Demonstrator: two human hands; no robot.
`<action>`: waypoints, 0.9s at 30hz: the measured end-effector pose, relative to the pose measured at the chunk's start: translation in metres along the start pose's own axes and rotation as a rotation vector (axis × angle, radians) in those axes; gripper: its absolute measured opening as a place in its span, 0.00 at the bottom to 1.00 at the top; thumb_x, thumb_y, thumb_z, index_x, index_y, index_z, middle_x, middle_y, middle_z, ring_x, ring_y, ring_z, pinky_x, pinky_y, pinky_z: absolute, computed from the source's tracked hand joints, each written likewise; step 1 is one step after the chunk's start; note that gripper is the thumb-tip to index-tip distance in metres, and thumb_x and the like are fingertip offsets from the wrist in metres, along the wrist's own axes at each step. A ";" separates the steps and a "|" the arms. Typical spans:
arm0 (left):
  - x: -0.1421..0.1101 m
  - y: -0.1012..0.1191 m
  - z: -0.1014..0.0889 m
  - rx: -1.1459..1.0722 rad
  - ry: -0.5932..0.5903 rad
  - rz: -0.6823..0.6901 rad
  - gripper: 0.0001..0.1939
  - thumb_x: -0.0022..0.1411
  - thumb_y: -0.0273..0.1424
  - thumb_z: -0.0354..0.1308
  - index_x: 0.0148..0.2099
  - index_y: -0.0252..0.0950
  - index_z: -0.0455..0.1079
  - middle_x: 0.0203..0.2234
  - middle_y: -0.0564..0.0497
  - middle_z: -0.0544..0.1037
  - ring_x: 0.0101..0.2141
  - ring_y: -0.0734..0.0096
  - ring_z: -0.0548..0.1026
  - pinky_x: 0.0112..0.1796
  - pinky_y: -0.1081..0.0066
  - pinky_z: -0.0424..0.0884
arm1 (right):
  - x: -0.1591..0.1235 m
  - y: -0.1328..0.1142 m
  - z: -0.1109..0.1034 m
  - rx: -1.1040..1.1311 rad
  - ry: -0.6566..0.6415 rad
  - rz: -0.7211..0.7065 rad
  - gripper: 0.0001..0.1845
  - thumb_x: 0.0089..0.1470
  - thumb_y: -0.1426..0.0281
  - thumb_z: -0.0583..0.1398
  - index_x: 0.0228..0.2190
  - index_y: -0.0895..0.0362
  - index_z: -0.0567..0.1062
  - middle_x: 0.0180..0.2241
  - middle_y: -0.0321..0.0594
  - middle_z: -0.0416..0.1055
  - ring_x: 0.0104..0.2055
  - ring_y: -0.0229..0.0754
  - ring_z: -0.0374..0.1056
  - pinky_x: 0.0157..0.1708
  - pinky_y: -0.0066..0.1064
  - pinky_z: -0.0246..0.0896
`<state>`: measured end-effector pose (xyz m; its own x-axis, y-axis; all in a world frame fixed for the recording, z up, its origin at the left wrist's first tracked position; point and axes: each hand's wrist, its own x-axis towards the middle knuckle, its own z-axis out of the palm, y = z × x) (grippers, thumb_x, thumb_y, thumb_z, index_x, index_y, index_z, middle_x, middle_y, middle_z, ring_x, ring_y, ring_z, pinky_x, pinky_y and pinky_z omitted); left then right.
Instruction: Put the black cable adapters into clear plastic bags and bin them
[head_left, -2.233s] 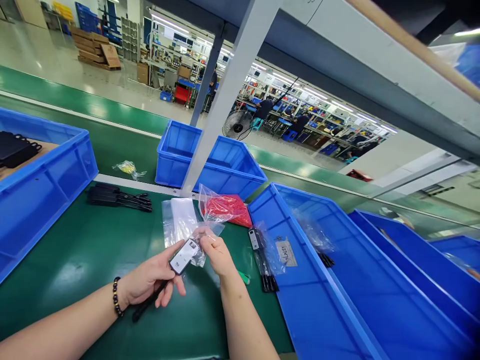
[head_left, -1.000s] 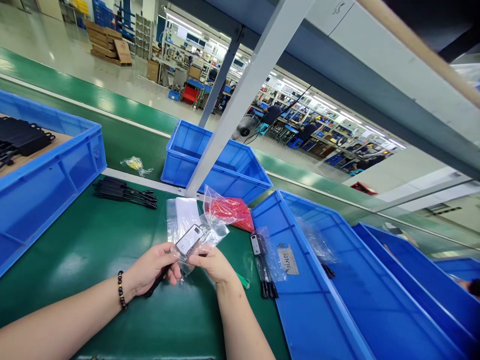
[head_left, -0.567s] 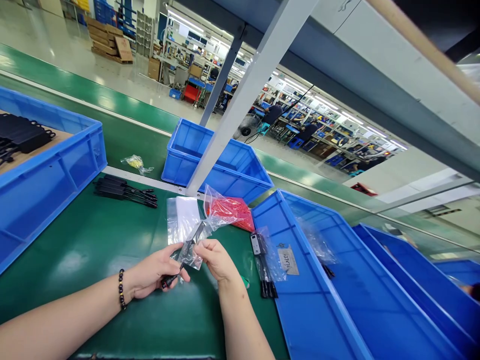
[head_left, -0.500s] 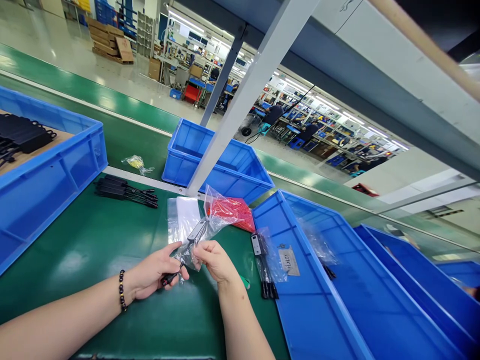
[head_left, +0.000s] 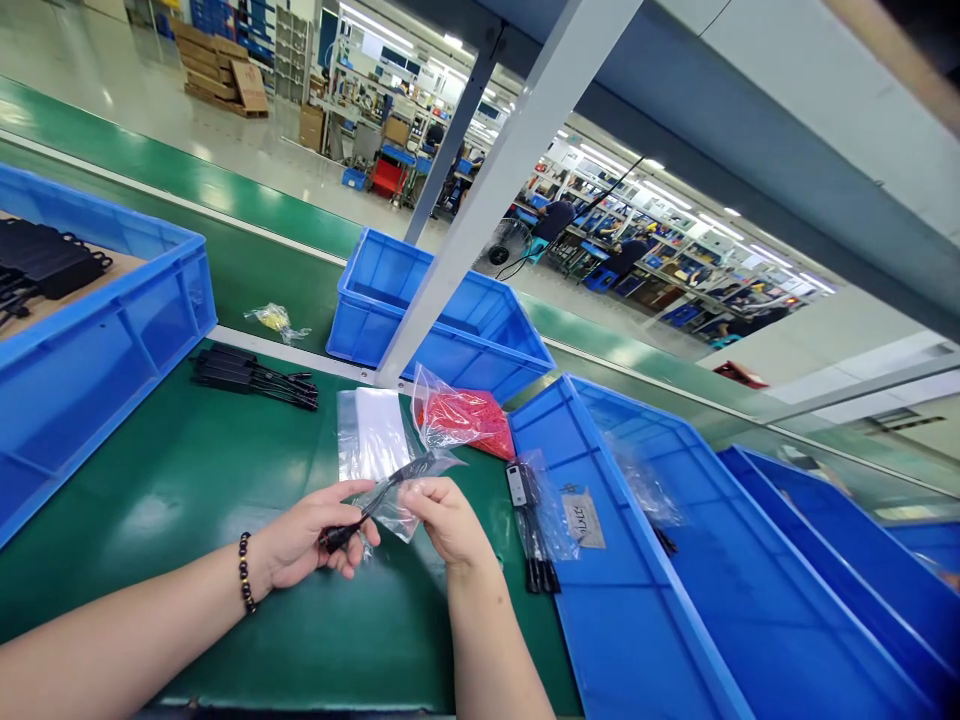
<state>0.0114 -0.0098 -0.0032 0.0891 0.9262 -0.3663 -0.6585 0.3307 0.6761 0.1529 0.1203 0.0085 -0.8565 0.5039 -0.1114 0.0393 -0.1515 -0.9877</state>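
Observation:
My left hand point(head_left: 326, 535) is closed round the connector end of a black cabled device point(head_left: 347, 532), whose leads run up to the right. With thumb and fingertips, my right hand point(head_left: 444, 515) pinches a clear plastic bag point(head_left: 397, 515). The device's slim body point(head_left: 415, 468) appears to lie inside this bag, though glare blurs the bag's edges. Just behind the hands lie flat clear bags point(head_left: 375, 432) with a white sheet look. A clear bag of small red pieces point(head_left: 472, 422) rests beside them. Another bagged black device point(head_left: 529, 525) lies right of my right hand.
Several black cabled devices point(head_left: 251, 378) lie stacked at left, near a blue bin point(head_left: 112, 320) holding more. A blue bin point(head_left: 442, 330) stands behind a slanted white post point(head_left: 495, 190). Blue bins point(head_left: 637, 600) line the right side. A small crumpled bag point(head_left: 277, 322) lies on the ledge.
The device in my hands has turned, from its pale labelled face showing to a dark edge, and tipped lower to the right. My right hand has shifted slightly right with the bag.

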 end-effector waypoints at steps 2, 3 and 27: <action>-0.001 0.001 -0.001 0.049 -0.041 -0.038 0.31 0.52 0.29 0.56 0.57 0.35 0.51 0.30 0.45 0.72 0.21 0.74 0.68 0.18 0.77 0.63 | -0.001 -0.002 -0.005 0.033 0.044 -0.047 0.16 0.46 0.65 0.59 0.13 0.59 0.68 0.15 0.35 0.62 0.19 0.34 0.56 0.24 0.28 0.51; -0.001 0.001 -0.001 0.065 -0.055 -0.045 0.32 0.51 0.28 0.57 0.57 0.35 0.50 0.31 0.44 0.72 0.20 0.75 0.67 0.16 0.79 0.61 | -0.001 -0.003 -0.007 0.034 0.044 -0.057 0.16 0.46 0.65 0.59 0.13 0.59 0.68 0.15 0.35 0.62 0.20 0.34 0.56 0.24 0.28 0.51; 0.002 -0.003 0.007 0.195 0.091 0.084 0.08 0.46 0.27 0.62 0.30 0.29 0.68 0.18 0.52 0.69 0.21 0.76 0.65 0.26 0.74 0.62 | 0.006 0.013 0.004 -0.028 -0.127 0.000 0.18 0.48 0.57 0.57 0.21 0.60 0.69 0.16 0.33 0.61 0.18 0.31 0.54 0.18 0.23 0.49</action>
<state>0.0184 -0.0078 -0.0018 -0.0338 0.9347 -0.3539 -0.5026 0.2901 0.8144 0.1465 0.1175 -0.0050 -0.9147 0.3922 -0.0979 0.0518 -0.1264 -0.9906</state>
